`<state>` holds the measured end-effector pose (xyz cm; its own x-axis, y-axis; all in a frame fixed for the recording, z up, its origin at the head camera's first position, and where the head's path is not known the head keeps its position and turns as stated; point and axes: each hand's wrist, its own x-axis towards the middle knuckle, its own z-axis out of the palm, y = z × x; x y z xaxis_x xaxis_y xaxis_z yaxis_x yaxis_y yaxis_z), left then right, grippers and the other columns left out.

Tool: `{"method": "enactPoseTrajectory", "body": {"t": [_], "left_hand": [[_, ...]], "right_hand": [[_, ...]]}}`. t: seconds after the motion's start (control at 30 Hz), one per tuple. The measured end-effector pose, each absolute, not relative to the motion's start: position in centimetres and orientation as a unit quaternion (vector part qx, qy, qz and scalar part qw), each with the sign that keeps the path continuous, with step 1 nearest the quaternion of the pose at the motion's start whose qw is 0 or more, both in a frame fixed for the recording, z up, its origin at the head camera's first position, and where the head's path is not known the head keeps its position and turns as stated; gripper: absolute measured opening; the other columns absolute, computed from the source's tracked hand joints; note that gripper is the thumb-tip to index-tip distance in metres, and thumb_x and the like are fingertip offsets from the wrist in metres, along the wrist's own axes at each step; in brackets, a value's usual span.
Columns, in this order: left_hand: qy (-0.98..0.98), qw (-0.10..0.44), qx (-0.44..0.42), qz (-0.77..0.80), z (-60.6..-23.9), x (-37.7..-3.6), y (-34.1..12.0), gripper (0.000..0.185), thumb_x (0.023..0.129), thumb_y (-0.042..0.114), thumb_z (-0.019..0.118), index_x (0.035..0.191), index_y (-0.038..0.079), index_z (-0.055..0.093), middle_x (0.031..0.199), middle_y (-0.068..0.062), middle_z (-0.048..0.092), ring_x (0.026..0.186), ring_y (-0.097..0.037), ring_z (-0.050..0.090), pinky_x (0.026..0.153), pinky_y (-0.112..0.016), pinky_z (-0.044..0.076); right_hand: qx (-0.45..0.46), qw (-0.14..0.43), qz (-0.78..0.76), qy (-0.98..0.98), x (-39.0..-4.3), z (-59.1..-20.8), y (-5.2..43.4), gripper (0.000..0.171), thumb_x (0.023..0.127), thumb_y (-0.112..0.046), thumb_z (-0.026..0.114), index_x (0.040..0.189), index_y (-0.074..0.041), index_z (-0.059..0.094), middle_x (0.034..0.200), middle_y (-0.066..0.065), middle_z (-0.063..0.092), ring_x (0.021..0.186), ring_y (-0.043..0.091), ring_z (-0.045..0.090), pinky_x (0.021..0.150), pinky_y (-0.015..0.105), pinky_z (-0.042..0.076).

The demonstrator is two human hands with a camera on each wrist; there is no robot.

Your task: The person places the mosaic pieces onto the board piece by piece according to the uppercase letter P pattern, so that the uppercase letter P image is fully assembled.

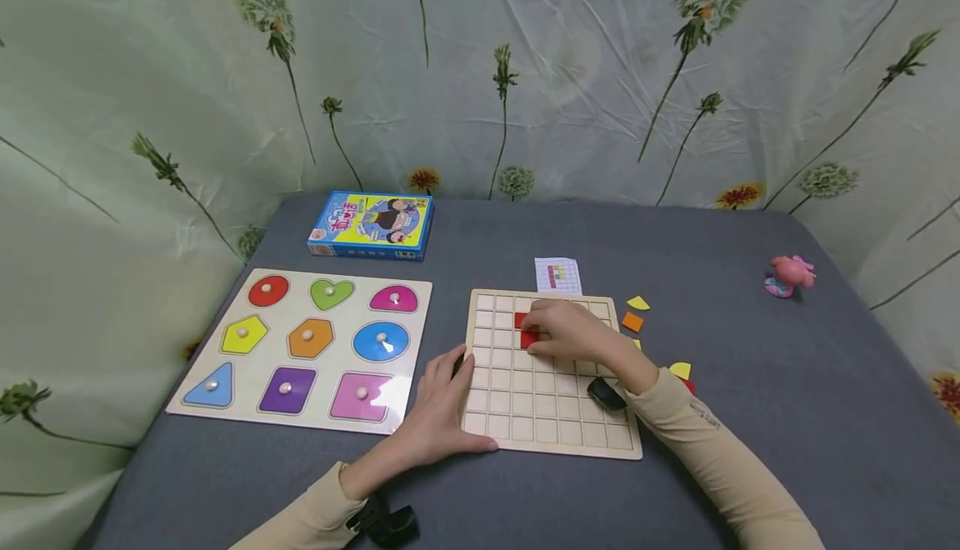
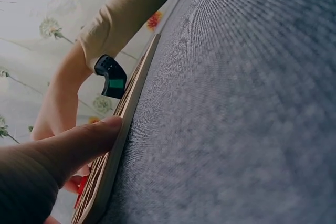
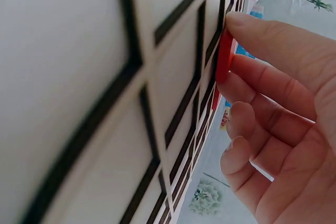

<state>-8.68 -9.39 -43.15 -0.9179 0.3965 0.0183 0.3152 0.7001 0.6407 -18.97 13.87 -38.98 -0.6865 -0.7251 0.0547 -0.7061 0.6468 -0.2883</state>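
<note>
A wooden grid board (image 1: 522, 404) lies in front of me. My right hand (image 1: 567, 332) is over its upper part and pinches a red square tile (image 3: 224, 56) between thumb and fingers, low at the grid. Another red tile (image 1: 520, 319) sits in a cell just above, partly covered by the fingers. My left hand (image 1: 437, 412) rests at the board's lower left corner, fingers along the left side. In the left wrist view its thumb (image 2: 100, 136) touches the board's near edge. A small printed card (image 1: 558, 275) with a coloured grid pattern lies behind the board.
Right of the board lie yellow pieces (image 1: 638, 303), an orange square (image 1: 632, 322) and a red piece partly under the right sleeve. A shape puzzle (image 1: 277, 335) with knobs lies left, a blue box (image 1: 370, 225) behind it. A pink figurine (image 1: 792, 274) stands far right.
</note>
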Motion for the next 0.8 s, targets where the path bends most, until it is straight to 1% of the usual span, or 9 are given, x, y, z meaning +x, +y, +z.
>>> {"method": "enactPoseTrajectory", "body": {"t": [0.1,0.27,0.43,0.7,0.8], "left_hand": [[0.923,0.057,0.202,0.323,-43.2,-8.7,-9.4,0.113,0.057,0.051,0.083,0.145,0.002,0.032,0.151,-0.016,0.024,0.136,-0.034,0.021,0.106,-0.058,0.025],[0.928,0.048,0.216,0.300,-43.3,-9.0,-9.2,0.112,0.058,0.054,0.082,0.144,0.001,0.032,0.150,-0.017,0.024,0.134,-0.035,0.023,0.104,-0.058,0.026],[0.930,0.042,0.219,0.293,-43.4,-9.2,-8.9,0.112,0.059,0.055,0.081,0.144,0.001,0.032,0.150,-0.017,0.024,0.134,-0.035,0.024,0.103,-0.058,0.027],[0.928,0.050,0.220,0.298,-43.4,-10.0,-8.6,0.112,0.062,0.054,0.080,0.146,0.001,0.028,0.152,-0.018,0.022,0.136,-0.036,0.021,0.105,-0.059,0.023],[0.927,0.051,0.220,0.298,-43.4,-10.2,-8.6,0.112,0.062,0.054,0.080,0.146,0.001,0.028,0.152,-0.018,0.022,0.136,-0.036,0.021,0.105,-0.059,0.023]], "right_hand": [[-0.398,0.033,-0.141,0.906,-19.2,-39.1,13.7,0.017,0.078,-0.021,0.073,0.092,-0.010,0.070,0.082,-0.002,0.061,0.073,0.007,0.048,0.068,0.021,0.044],[-0.403,0.029,-0.142,0.904,-19.4,-39.3,13.6,0.016,0.077,-0.021,0.074,0.089,-0.011,0.070,0.080,-0.002,0.060,0.071,0.006,0.046,0.066,0.020,0.042],[-0.415,0.019,-0.150,0.897,-19.6,-39.2,13.7,0.014,0.077,-0.018,0.075,0.087,-0.010,0.069,0.080,0.000,0.061,0.070,0.007,0.048,0.067,0.022,0.044],[-0.391,0.030,-0.169,0.904,-20.2,-39.1,13.9,0.013,0.077,-0.014,0.074,0.088,-0.008,0.069,0.083,0.003,0.063,0.073,0.009,0.050,0.068,0.024,0.045],[-0.387,0.038,-0.176,0.905,-20.3,-39.0,13.9,0.015,0.078,-0.015,0.074,0.089,-0.007,0.070,0.084,0.003,0.064,0.074,0.009,0.051,0.068,0.024,0.045]]}}
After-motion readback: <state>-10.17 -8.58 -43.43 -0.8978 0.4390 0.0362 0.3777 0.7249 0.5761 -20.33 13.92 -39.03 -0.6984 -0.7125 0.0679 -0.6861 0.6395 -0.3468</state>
